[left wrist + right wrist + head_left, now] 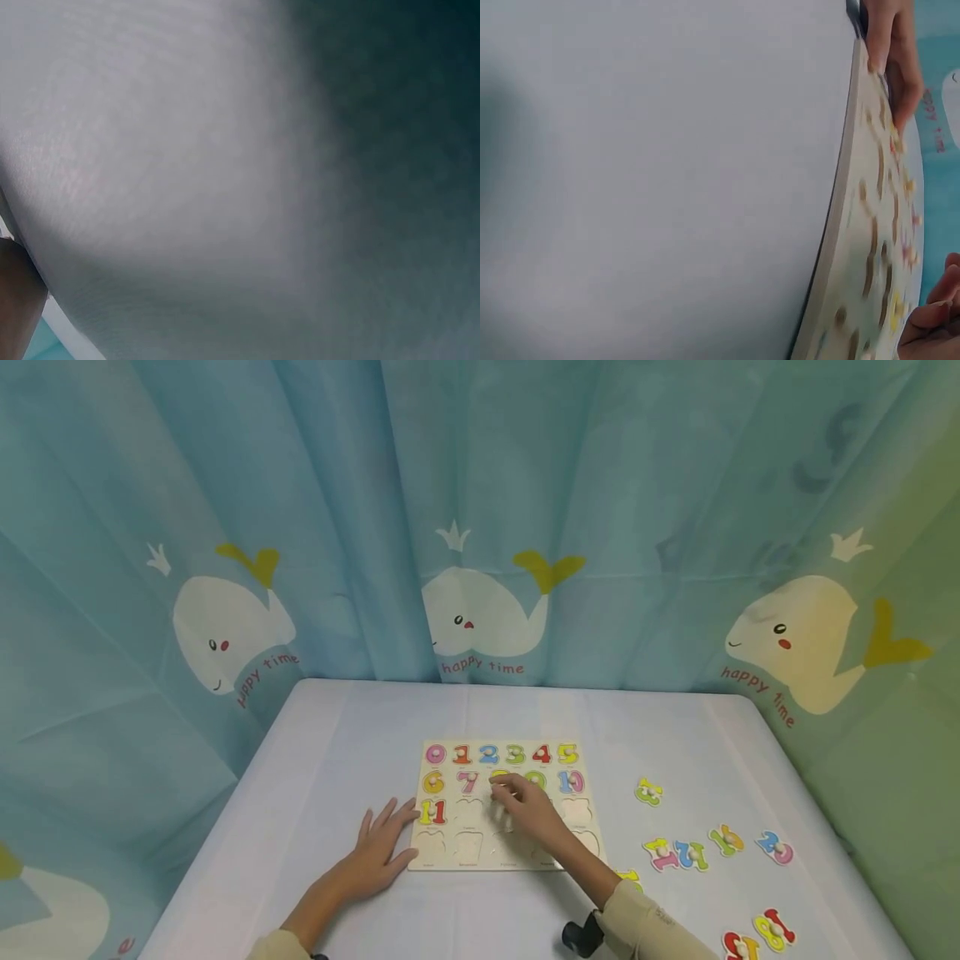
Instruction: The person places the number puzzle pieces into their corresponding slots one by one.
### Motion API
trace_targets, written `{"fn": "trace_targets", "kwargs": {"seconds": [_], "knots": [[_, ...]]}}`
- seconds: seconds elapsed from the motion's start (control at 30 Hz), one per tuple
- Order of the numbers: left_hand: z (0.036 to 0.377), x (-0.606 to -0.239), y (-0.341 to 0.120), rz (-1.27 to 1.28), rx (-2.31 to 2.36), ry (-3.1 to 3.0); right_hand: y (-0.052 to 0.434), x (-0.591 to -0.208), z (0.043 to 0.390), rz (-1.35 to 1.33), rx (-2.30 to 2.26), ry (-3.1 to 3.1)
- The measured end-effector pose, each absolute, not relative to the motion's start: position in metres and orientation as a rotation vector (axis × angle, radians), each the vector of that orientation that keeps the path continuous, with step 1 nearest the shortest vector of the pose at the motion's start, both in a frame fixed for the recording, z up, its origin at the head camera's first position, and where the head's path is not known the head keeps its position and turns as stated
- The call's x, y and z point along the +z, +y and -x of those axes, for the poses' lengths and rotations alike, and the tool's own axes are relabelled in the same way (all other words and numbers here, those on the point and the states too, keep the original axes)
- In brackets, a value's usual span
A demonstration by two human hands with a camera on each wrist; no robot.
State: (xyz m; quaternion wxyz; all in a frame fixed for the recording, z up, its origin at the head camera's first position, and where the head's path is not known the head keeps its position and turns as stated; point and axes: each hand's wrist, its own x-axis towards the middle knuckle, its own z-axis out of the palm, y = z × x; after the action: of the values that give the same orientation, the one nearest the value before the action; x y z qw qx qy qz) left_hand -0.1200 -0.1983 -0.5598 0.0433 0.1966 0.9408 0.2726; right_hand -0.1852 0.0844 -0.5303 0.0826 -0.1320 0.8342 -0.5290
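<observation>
At the near edge of the desk [315, 777], two sleeved forearms reach in from below. Toward the near right corner lie loose number pieces: a red-and-yellow pair [757, 933] closest in, then a row of four [718, 847] a little farther from the edge, and a single green-and-yellow piece [648, 791] beyond them, nearer the board.

The left hand [378, 852] lies flat on the desk with fingers spread and relaxed, gripping nothing; its fingertips touch the left edge of the puzzle board [504, 805]. The left wrist view shows only blurred pale cloth.

The board lies flat at the middle of the desk, slightly closer to the near edge than the far one. Its near rows have mostly empty cut-outs, with an 11 [432, 812] seated at the left.

The right hand [528, 810] rests over the middle of the board, fingers curled at a yellow piece [501, 775] in the second row; whether it actually pinches that piece I cannot tell. The far row holds 0 through 5.

Past the desk's far edge hangs a blue whale-print curtain [480, 527].
</observation>
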Motion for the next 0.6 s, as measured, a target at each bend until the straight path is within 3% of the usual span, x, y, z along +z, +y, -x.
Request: {"fn": "trace_targets", "kwargs": {"seconds": [0.6], "knots": [[0.121, -0.564, -0.197, -0.608, 0.858, 2.903, 0.156, -0.528, 0.181, 0.237, -1.497, 2.696]]}}
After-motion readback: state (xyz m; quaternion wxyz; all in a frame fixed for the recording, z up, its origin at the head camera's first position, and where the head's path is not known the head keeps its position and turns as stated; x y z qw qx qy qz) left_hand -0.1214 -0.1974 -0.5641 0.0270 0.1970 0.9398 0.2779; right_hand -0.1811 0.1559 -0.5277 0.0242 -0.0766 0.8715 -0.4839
